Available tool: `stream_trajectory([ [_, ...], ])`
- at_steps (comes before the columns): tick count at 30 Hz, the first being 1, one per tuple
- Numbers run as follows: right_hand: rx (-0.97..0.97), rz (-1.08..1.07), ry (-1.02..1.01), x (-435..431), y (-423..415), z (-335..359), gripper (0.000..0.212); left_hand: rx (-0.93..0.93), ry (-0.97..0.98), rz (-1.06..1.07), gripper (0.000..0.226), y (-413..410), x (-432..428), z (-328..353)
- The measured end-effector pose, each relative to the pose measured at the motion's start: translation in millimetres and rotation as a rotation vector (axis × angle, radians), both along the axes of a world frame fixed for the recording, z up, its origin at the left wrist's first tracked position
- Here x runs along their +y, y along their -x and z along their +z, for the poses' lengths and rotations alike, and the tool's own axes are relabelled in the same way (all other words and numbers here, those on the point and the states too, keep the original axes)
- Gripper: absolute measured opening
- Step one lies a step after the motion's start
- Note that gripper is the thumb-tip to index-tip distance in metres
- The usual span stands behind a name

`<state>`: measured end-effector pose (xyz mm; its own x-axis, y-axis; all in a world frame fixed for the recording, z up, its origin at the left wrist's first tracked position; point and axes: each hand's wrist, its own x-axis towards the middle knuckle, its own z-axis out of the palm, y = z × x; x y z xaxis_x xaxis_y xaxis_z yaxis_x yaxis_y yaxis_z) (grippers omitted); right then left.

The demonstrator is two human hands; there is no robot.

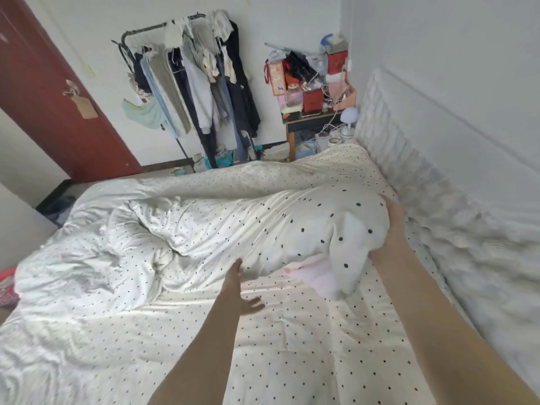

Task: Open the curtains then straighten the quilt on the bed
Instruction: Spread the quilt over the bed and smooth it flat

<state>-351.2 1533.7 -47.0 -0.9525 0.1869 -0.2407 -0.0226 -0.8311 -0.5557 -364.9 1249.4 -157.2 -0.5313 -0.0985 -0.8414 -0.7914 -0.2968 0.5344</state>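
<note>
A white quilt with black dots lies crumpled in a thick ridge across the bed, whose sheet has the same dotted pattern. My right hand grips the quilt's raised right end near the headboard and lifts it off the sheet. My left hand reaches under the quilt's near edge at the middle, its fingertips tucked in the fabric and the thumb spread out. A pink cloth shows beneath the lifted end. No curtains are in view.
A white padded headboard runs along the right wall. Behind the bed stand a clothes rack full of garments and a cluttered small table with a round lamp. A dark red door is at the far left.
</note>
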Motion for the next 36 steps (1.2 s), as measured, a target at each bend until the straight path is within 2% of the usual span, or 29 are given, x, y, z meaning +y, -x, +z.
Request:
stream_trajectory([
  [1, 0.014, -0.012, 0.007, 4.0, -4.9, -0.5, 0.060, 0.055, -0.049, 0.135, 0.022, 0.8, 5.8, 1.5],
  [2, 0.012, -0.055, 0.026, 7.3, -11.2, -0.4, 0.058, 0.120, -0.052, 0.231, 0.018, 3.9, 13.4, 6.1],
  [3, 0.000, -0.096, 0.076, 11.7, -16.6, -6.1, 0.052, 0.176, -0.026, 0.275, 0.024, 6.7, 20.2, 12.4],
  [6, -0.033, -0.138, 0.293, 13.0, -36.8, -38.0, 0.024, 0.319, 0.069, 0.222, 0.033, 6.9, 38.3, 36.2],
  [8, -0.208, -0.028, 0.167, -10.0, -57.0, -74.4, 0.013, 0.413, 0.084, 0.112, 0.028, -4.9, 47.5, 49.1],
  [10, -0.433, 0.204, -0.114, -48.1, -77.1, -99.8, 0.009, 0.492, 0.080, -0.057, 0.025, -17.4, 61.5, 56.1],
  [12, -0.441, 0.349, -0.194, -83.4, -83.7, -106.8, 0.010, 0.525, 0.077, -0.259, 0.025, -32.7, 69.3, 62.6],
  [14, -0.381, 0.335, -0.120, -100.7, -74.7, -99.6, 0.008, 0.512, 0.067, -0.362, 0.027, -46.4, 64.7, 63.0],
  [17, -0.339, 0.215, -0.007, -110.6, -63.9, -86.1, 0.020, 0.482, 0.102, -0.365, 0.018, -63.8, 34.7, 61.7],
  [20, -0.334, 0.108, 0.126, -119.0, -57.1, -67.2, 0.018, 0.484, 0.072, -0.309, 0.014, -83.0, 2.4, 59.6],
  [24, -0.407, -0.001, 0.038, -138.4, -65.2, -41.4, 0.054, 0.350, 0.122, -0.276, 0.014, -112.4, -37.8, 38.9],
  [25, -0.429, -0.008, -0.004, -148.4, -75.2, -37.2, 0.055, 0.307, 0.116, -0.278, 0.017, -119.9, -50.1, 34.7],
  [27, -0.409, 0.036, -0.045, -164.6, -97.1, -31.3, 0.042, 0.231, 0.077, -0.248, 0.033, -127.2, -65.6, 25.4],
  [29, -0.327, 0.087, -0.041, -181.0, -127.5, -18.1, 0.029, 0.163, -0.012, -0.194, 0.049, -136.0, -75.8, 15.9],
  [31, -0.228, 0.097, 0.021, -189.2, -155.3, 2.9, 0.027, 0.155, -0.215, -0.055, 0.046, -140.2, -82.1, 9.0],
  [34, -0.076, 0.050, 0.027, -163.8, -192.3, 38.1, 0.030, 0.229, -0.567, 0.391, 0.047, -135.3, -95.3, -1.2],
  [36, -0.070, -0.053, -0.059, -127.4, -213.0, 52.3, 0.025, 0.191, -0.586, 0.642, 0.052, -126.3, -111.0, 1.6],
])
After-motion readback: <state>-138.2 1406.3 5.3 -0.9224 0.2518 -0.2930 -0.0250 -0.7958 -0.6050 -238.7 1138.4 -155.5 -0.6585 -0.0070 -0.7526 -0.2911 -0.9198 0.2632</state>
